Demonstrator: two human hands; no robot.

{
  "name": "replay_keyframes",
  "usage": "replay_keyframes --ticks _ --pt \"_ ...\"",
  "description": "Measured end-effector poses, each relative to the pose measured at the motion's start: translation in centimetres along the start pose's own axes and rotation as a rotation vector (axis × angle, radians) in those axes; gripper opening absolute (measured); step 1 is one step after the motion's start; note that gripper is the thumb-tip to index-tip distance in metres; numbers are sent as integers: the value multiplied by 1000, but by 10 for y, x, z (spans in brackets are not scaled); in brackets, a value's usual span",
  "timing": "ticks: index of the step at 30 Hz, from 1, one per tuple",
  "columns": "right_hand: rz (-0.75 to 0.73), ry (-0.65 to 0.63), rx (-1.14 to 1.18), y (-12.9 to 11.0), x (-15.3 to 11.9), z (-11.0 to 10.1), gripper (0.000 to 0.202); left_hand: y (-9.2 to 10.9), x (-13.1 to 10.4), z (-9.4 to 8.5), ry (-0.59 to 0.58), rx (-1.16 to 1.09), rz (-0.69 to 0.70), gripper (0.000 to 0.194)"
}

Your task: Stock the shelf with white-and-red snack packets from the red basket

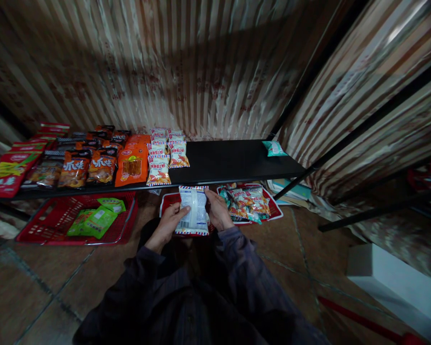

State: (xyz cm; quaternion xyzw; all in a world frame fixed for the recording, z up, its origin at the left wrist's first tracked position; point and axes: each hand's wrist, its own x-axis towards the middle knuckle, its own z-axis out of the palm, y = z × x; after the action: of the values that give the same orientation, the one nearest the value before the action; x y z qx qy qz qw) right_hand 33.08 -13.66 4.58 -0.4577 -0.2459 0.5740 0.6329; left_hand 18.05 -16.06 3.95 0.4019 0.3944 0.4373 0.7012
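Observation:
A white snack bag with striped red and blue edges is held between both hands, its printed back facing up. My left hand grips its left side, thumb on top. My right hand holds its upper right edge. Just beyond stands a black shelf, where similar white bags are lined up beside an orange packet. A red basket with white and green bags lies right of my right hand. Another red basket partly shows behind the held bag.
At the left, a red basket holds green packets. Red bags and dark snack bags fill the shelf's left end. A teal packet lies at its right end, near black metal posts. A white box sits lower right.

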Motion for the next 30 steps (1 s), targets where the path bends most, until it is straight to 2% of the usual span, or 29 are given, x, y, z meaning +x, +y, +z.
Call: replay_keyframes --ticks 5,10,19,25,30 --pt "87 -74 -80 8 -19 -6 41 2 6 -7 87 -142 50 47" --pt "127 -104 -158 17 -39 -11 43 3 10 -9 167 -167 85 48" --pt "140 -90 -60 22 -47 -13 46 -3 16 -6 232 -188 91 47" --pt "111 -38 -24 25 -43 -15 45 4 8 1 123 -209 37 46" --pt "67 13 23 26 -39 -16 43 6 -2 1 61 -183 -4 54"
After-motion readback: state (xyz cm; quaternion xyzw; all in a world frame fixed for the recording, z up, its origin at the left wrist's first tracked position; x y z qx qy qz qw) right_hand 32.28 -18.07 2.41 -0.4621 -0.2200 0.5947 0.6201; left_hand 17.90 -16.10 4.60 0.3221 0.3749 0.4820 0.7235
